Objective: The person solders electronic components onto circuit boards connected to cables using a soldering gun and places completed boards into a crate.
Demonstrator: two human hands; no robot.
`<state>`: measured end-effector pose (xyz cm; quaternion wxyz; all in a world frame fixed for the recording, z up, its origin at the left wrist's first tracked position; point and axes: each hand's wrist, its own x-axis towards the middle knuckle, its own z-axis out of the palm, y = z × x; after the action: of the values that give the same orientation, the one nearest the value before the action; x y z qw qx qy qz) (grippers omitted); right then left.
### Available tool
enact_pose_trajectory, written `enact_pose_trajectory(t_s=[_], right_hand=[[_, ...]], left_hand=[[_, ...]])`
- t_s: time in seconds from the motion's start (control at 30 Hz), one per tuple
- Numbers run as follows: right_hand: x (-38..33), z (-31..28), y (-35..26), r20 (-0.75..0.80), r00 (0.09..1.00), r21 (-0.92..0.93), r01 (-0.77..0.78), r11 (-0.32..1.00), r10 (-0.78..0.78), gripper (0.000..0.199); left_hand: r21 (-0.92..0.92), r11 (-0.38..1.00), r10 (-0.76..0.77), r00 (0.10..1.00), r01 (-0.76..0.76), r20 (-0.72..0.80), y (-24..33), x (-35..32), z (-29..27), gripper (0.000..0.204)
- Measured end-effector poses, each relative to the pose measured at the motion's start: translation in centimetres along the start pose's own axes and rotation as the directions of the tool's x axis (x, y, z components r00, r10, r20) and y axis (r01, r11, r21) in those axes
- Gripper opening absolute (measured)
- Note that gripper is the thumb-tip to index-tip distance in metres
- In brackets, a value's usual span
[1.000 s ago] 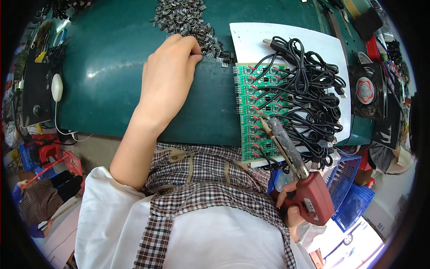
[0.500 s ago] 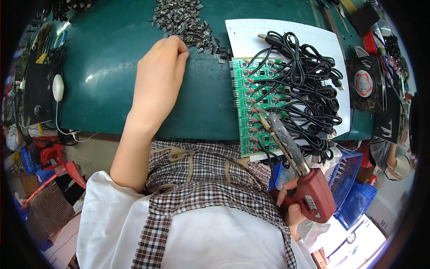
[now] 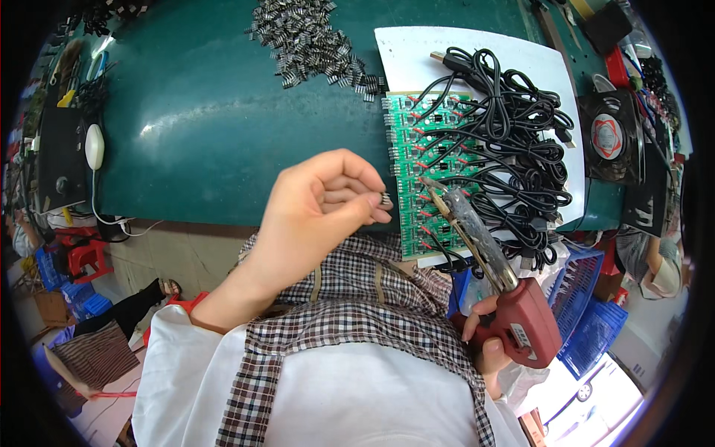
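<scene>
My left hand [image 3: 322, 212] pinches a small black connector with metal pins [image 3: 385, 199], just beside the left edge of a green circuit board panel [image 3: 406, 179]. Connectors of that kind line the panel's upper left edge. My right hand [image 3: 488, 343] grips a red-handled soldering gun [image 3: 525, 322], its tip over the middle of the panel. Black cables [image 3: 521, 160] with red and black wire ends run from the boards toward the right. At the far side of the table lies a heap of the small connectors [image 3: 316, 45].
The panel and cables rest on a white sheet [image 3: 406, 56] on the green table [image 3: 201, 134]. A black fan [image 3: 611, 138] stands at the right. At the left a white oval switch [image 3: 95, 147] sits on its cord. Blue crates [image 3: 592, 335] are below right.
My left hand has come from the connector heap down and right to the panel's left edge, with a connector now showing in its fingertips. The right hand has hardly moved.
</scene>
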<state>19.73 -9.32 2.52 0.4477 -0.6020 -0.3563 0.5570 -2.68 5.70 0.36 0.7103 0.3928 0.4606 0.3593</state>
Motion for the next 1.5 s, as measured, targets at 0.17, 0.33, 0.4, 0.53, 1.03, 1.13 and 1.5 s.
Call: enact_pose_trajectory(t_s=[0.17,0.33,0.4,0.53,1.03,1.13,1.5], right_hand=[[0.1,0.1,0.5,-0.071,0.983,-0.018,0.166,0.986,-0.167,0.071],[0.0,0.1,0.0,-0.021,1.000,0.008,0.002,1.000,-0.002,0.060],[0.1,0.3,-0.1,0.004,1.000,0.024,-0.006,1.000,0.006,0.058],[0.3,0.5,-0.3,-0.003,1.000,-0.006,-0.014,1.000,0.014,0.059],[1.4,1.6,-0.4,-0.092,0.995,-0.142,0.033,0.989,-0.046,0.078],[1.5,1.6,-0.4,-0.081,0.996,-0.144,0.031,0.989,-0.043,0.079],[1.4,1.6,-0.8,-0.070,0.997,-0.192,0.009,0.981,-0.023,0.077]], left_hand=[[-0.029,0.995,0.099,0.995,-0.099,0.003,-0.9,0.5,0.8,0.016],[-0.015,0.993,0.120,0.993,-0.121,-0.015,-1.3,1.0,1.1,0.023],[-0.037,0.993,0.114,0.993,-0.115,-0.021,-1.5,1.1,1.3,0.024],[-0.070,0.988,0.137,0.990,-0.140,-0.044,-1.7,1.2,1.5,0.024],[-0.050,0.986,0.157,0.987,-0.158,-0.021,-1.8,1.3,1.3,0.023],[-0.056,0.988,0.144,0.989,-0.145,-0.019,-1.7,1.3,1.3,0.023],[-0.049,0.987,0.155,0.988,-0.156,-0.011,-1.8,1.3,1.3,0.022]])
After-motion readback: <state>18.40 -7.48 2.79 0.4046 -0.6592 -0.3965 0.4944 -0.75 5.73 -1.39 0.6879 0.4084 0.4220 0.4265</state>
